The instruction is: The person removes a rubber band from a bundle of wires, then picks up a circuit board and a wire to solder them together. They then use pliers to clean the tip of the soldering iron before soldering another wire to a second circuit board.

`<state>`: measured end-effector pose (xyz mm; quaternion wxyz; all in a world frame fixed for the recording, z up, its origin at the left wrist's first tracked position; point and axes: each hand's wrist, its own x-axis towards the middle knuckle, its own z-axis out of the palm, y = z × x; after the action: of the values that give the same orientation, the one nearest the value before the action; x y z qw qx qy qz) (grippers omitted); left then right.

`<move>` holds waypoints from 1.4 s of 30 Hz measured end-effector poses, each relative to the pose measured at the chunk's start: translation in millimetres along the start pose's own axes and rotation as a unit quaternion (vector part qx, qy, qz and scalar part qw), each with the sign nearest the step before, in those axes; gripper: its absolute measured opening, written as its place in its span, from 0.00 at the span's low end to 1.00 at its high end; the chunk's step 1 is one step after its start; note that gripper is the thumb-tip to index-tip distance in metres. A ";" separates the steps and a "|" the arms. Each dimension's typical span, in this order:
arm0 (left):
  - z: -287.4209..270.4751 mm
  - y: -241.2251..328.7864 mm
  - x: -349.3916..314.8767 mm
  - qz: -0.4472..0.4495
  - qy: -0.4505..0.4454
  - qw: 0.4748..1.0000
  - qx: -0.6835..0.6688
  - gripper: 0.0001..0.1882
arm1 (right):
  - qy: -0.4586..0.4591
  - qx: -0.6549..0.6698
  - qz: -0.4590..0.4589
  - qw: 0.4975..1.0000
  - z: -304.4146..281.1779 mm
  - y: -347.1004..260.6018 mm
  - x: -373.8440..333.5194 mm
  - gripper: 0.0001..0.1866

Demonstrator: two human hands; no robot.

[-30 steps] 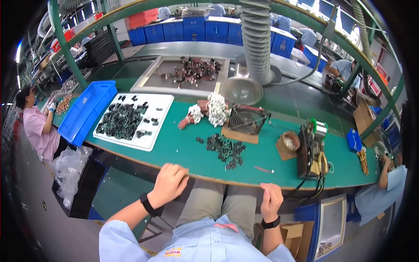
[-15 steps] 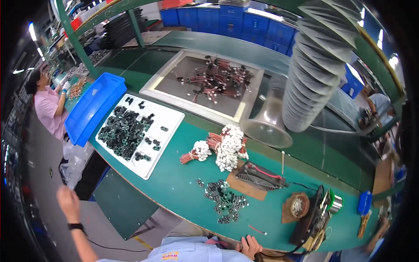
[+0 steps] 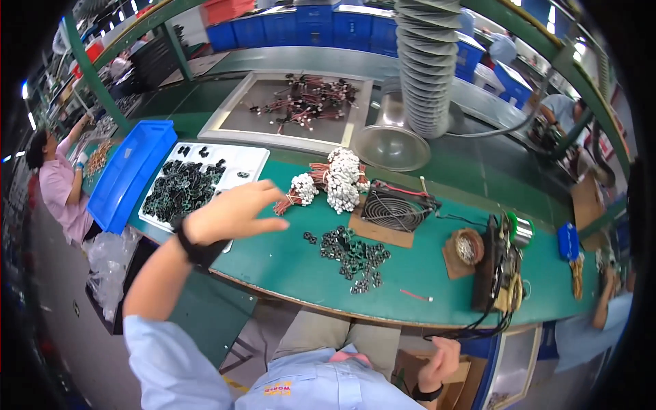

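Note:
My left hand (image 3: 236, 213) reaches over the bench with its fingers spread and nothing in it. It covers the near right part of a white tray (image 3: 253, 158) heaped with small dark green parts (image 3: 181, 188). Just beyond its fingertips lie bundles of red wires with white connectors (image 3: 344, 179). Below the bench's front edge, by my body, my right hand (image 3: 439, 363) has its fingers loosely curled, with nothing visible in them. Nearest it on the bench are a short red wire (image 3: 415, 295) and a pile of small dark and silvery parts (image 3: 352, 254).
A black fan (image 3: 396, 208) rests on cardboard. To the right stand a small round dish (image 3: 467, 247), a solder spool (image 3: 521, 231) and a dark tool holder (image 3: 484, 273). Behind are a framed panel with wires (image 3: 225, 123) and a suction hood (image 3: 393, 149). A blue bin (image 3: 130, 178) is at left.
My left hand has swung from beside the bench up and right over the tray's edge. My right hand has dropped away from the bench edge, farther right. The view has shifted.

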<state>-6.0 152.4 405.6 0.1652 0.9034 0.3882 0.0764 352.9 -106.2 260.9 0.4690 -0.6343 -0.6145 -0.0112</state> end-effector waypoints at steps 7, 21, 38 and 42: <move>78.3 -58.3 101.8 0.068 0.143 0.984 0.081 0.21 | 0.188 0.015 0.099 0.977 -27.6 -51.0 -52.5 0.14; 72.7 -61.3 120.4 0.028 0.208 0.973 0.099 0.17 | 0.099 0.120 0.090 0.984 -0.3 -32.3 -7.3 0.13; 141.7 110.2 3.3 -0.132 -0.017 0.614 -0.778 0.21 | -0.179 0.274 -0.016 0.945 60.9 -57.0 95.7 0.09; 164.2 119.9 11.3 -0.136 -0.022 0.565 -0.814 0.21 | -0.124 0.155 -0.076 0.977 60.1 -52.4 99.4 0.12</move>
<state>126.6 44.1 295.3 0.8474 0.3248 0.2759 0.3169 302.0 -3.4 316.3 0.4800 -0.5016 -0.7084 0.1271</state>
